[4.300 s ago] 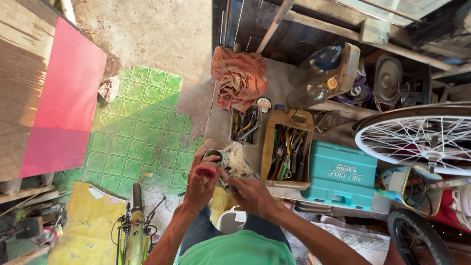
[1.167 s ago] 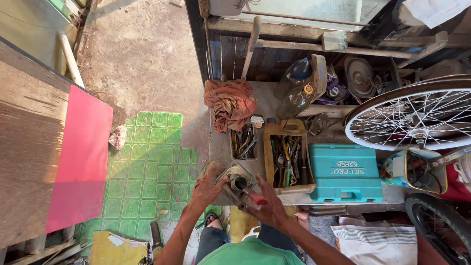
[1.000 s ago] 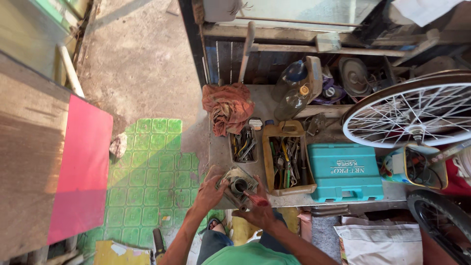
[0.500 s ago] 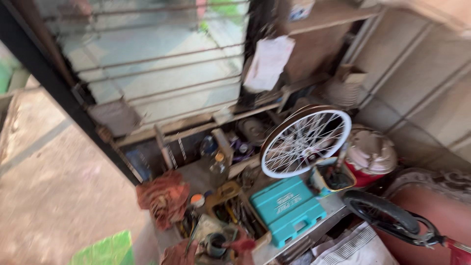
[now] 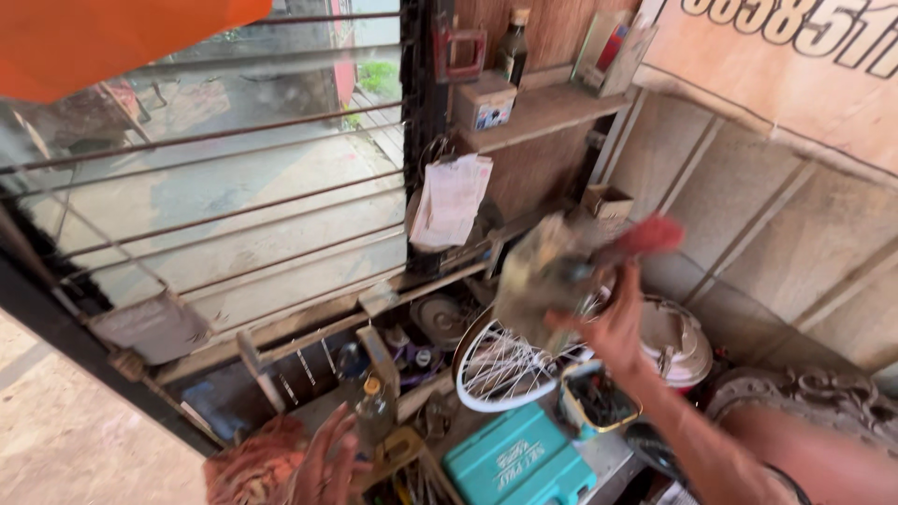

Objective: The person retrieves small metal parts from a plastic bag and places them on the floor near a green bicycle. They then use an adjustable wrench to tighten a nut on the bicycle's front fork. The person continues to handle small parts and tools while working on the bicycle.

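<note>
My right hand is raised in front of the wall, shut on a blurred grey, rag-wrapped part together with a red-handled tool. Low at the bottom edge, my left hand holds nothing and its fingers are spread. It hovers beside an orange cloth and a plastic bottle with a yellow cap. A spoked bicycle wheel stands under the raised hand.
A teal tool case lies at the bottom centre beside a small tub of parts. A white pot sits by the wall. A barred window, hanging papers and a wooden shelf with boxes and a bottle lie ahead.
The view has swung up from the floor to the wall. My right hand lifted the rag-wrapped part and red tool high; my left hand let go and stayed low.
</note>
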